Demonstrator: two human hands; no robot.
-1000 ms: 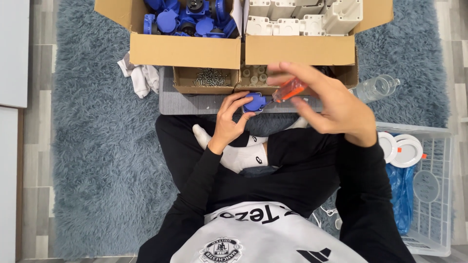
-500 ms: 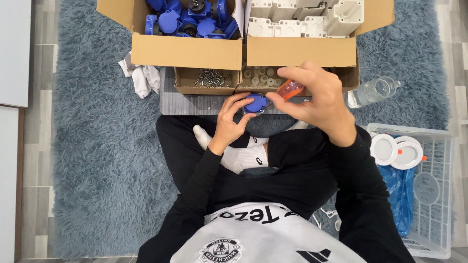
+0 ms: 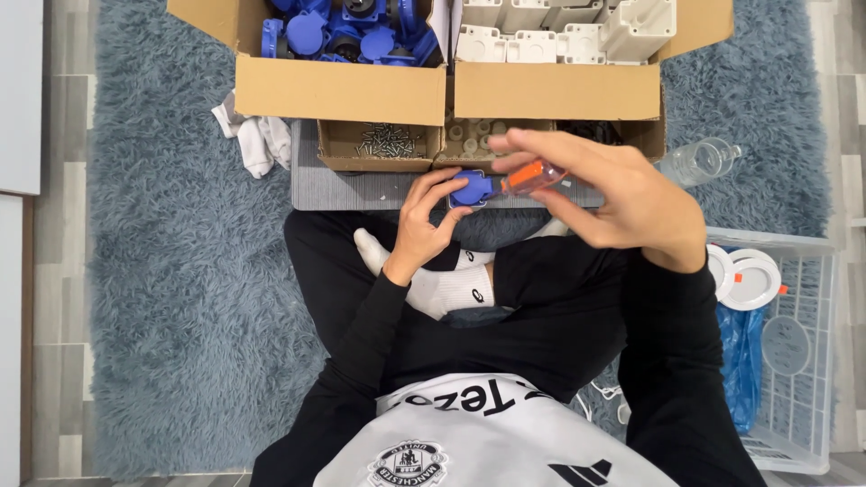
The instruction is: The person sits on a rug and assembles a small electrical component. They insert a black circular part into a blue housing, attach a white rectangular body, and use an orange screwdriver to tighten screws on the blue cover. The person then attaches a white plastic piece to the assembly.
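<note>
The blue part (image 3: 471, 188), small and rounded, sits over the grey board (image 3: 361, 189) just in front of the person's crossed legs. The left hand (image 3: 424, 216) pinches it between thumb and fingers. The right hand (image 3: 613, 194) is closed on an orange-handled tool (image 3: 532, 177) whose tip meets the part. Cardboard boxes (image 3: 343, 90) crowd the far edge, a white basket (image 3: 803, 361) stands to the right, and bare rug (image 3: 180, 271) lies to the left.

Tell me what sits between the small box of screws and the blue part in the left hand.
In the head view, only a bare strip of the grey board separates the screw box from the blue part in the left hand.
</note>
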